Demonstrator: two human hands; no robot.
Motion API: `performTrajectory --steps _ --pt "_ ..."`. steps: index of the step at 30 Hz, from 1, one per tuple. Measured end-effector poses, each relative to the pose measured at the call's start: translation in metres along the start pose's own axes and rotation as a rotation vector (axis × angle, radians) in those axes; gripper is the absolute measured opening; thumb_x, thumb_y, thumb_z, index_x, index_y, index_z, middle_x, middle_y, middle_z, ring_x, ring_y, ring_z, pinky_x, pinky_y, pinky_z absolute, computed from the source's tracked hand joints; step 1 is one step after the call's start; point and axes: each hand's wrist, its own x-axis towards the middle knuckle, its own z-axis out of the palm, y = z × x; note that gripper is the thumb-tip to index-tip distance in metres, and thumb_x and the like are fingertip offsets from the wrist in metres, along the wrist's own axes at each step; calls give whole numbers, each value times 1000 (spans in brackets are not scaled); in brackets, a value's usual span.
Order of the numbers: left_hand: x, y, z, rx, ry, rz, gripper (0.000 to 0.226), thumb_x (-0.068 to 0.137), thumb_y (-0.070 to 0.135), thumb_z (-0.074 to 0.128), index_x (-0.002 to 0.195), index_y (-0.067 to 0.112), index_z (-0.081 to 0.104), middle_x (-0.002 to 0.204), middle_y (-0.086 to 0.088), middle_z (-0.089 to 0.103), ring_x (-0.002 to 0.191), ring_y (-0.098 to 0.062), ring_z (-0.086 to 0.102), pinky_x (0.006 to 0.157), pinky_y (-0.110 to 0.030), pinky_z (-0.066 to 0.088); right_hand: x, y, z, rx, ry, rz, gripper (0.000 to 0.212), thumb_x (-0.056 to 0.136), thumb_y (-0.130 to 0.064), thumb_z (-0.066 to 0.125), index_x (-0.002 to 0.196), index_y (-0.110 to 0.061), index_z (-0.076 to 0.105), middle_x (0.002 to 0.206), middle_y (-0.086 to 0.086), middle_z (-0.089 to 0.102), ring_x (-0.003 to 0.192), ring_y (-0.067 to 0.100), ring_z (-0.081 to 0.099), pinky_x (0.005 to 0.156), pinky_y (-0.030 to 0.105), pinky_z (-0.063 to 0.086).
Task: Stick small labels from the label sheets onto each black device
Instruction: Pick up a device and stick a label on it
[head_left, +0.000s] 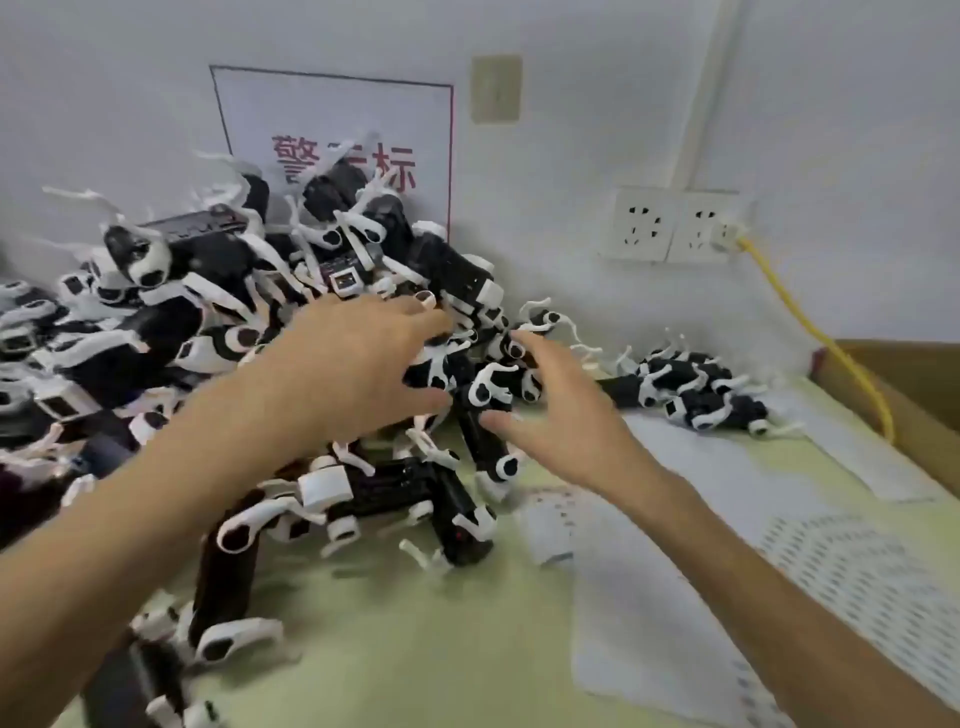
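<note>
Left hand (358, 364), right hand (561, 415), spread over black devices (441, 265)

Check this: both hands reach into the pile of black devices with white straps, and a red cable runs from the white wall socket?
Only the colour is wrong: the head view shows a yellow cable running from the white wall socket.
</note>
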Motion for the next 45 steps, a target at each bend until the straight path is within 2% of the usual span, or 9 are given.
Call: performTrajectory --steps 4,10,16,22,26,30,38,40,45 --pt "12 16 36 60 -485 -128 53 96 52 62 143 32 49 150 1 39 119 -25 58 71 -37 45 30 -5 47 -25 -205 245 80 87 -33 76 148 -17 27 140 12 47 119 31 55 89 36 47" --pt "-2 3 50 -2 -364 -146 31 100 35 57 131 34 61 142 7 39 103 -19 60 58 -32 39 21 0 31 106 -34 186 57 81 -20 75 128 -19 43 97 1 66 87 21 65 75 37 55" --pt "-1 20 37 -24 -47 -158 25 105 29 46 107 22 70 108 4 67 103 -24 59 87 -37 40 2 -16 -38 868 194 467 45 81 -7 81 113 -21 53 116 9 69 81 18 75 62 31 59" --pt "-12 83 6 -855 121 -165 62 85 82 44 135 45 49 114 23 65 88 5 62 75 -29 49 -35 -30 -68 1312 240 461 45 91 -10 71 131 6 58 126 27 67 108 38 69 101 47 52" --pt "-19 118 18 -1210 246 -221 75 78 45 87 141 41 46 134 19 53 108 -1 63 86 -33 56 -58 -35 -75 1468 237 427 39 84 -20 71 118 -3 70 121 18 70 104 24 70 97 34 55" --pt "-19 143 22 -1639 390 -297 53 83 18 83 130 29 59 120 10 69 107 -22 70 90 -52 60 -79 -34 -71 1543 184 470 22 91 -23 68 103 -6 76 107 16 74 95 22 74 80 30 61" --pt "-38 147 25 -1918 430 -529 33 80 22 75 111 18 67 107 -23 72 90 -38 76 74 -29 60 -113 -4 -95 862 343 513 13 97 -12 63 108 -9 71 63 7 64 42 17 46 45 24 40" --pt "-42 147 26 -1927 427 -564 35 79 31 76 110 19 67 106 -23 72 92 -37 76 75 -28 61 -114 -8 -98 702 403 352 13 96 -12 67 105 -20 72 74 2 70 56 17 60 54 24 46" --pt "-48 154 26 -1968 356 -559 50 77 50 73 114 16 68 102 -11 78 82 -32 77 75 -34 62 -113 -19 -93 556 -47 169 48 85 -45 68 131 -34 62 131 -10 64 115 3 64 97 23 52"
